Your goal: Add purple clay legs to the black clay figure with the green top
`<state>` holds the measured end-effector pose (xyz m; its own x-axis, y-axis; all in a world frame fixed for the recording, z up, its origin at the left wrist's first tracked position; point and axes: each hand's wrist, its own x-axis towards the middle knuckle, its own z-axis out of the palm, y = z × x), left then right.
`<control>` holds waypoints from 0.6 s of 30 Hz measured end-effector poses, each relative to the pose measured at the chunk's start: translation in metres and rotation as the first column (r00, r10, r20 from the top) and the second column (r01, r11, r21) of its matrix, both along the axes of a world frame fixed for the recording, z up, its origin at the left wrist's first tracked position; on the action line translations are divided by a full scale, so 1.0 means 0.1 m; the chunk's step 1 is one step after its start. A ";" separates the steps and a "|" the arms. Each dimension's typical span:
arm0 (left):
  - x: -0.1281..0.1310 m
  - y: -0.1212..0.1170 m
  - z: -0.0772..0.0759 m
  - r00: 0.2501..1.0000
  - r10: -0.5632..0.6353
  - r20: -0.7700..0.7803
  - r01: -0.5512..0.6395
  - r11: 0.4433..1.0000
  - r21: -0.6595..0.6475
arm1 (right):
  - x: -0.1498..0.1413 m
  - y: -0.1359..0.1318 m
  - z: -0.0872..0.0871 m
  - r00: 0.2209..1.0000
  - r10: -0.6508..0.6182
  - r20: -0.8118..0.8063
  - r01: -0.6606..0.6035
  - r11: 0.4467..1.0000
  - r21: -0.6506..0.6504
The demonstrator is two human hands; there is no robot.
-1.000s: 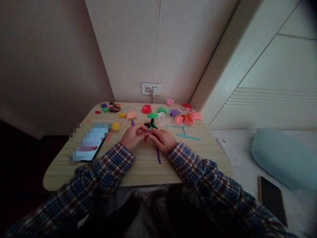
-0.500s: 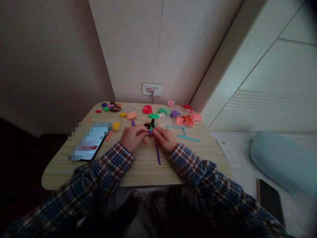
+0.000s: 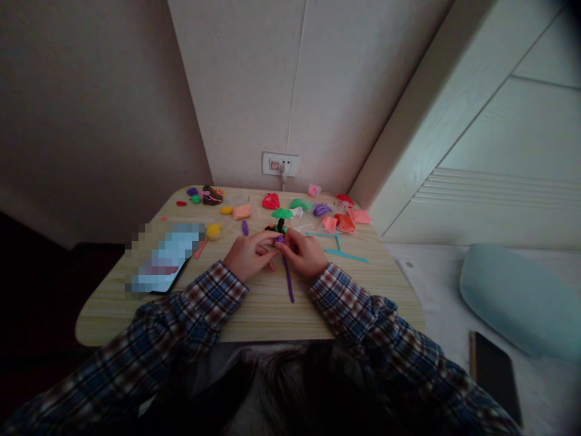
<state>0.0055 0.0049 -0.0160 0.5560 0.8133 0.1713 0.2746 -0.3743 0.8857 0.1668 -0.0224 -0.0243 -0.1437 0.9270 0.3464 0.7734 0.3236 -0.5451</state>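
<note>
At center, both hands point(image 3: 249, 257) point(image 3: 305, 254), fingers nearly closed, hold a purple piece point(image 3: 279, 240); pinch lightly, keeping its shape.

The phone point(image 3: 175, 251) lies on the left side of the tabletop point(image 3: 254, 315). The clay figure point(image 3: 282, 214) stands behind the clay strip point(image 3: 288, 281). The modelling tools point(image 3: 347, 255) lie right of the figure, before the clay packets point(image 3: 344, 223). The cushion point(image 3: 512, 297) rests on the bedding point(image 3: 449, 284), right of the tabletop.
</note>
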 end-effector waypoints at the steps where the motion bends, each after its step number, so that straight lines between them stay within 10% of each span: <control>1: 0.00 -0.01 0.01 1.000 -0.006 0.012 0.006 1.000 0.002 | 0.00 0.00 0.00 1.000 -0.003 0.018 0.003 1.000 0.001; 18: -0.01 0.01 0.02 0.992 -0.080 -0.097 0.087 0.994 0.071 | -0.02 -0.04 0.00 0.986 0.165 0.018 -0.165 0.986 -0.019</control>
<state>0.0041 0.0056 -0.0145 0.6380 0.7501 0.1740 0.3198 -0.4637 0.8263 0.1651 -0.0263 -0.0247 -0.3019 0.8958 0.3262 0.7208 0.4385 -0.5369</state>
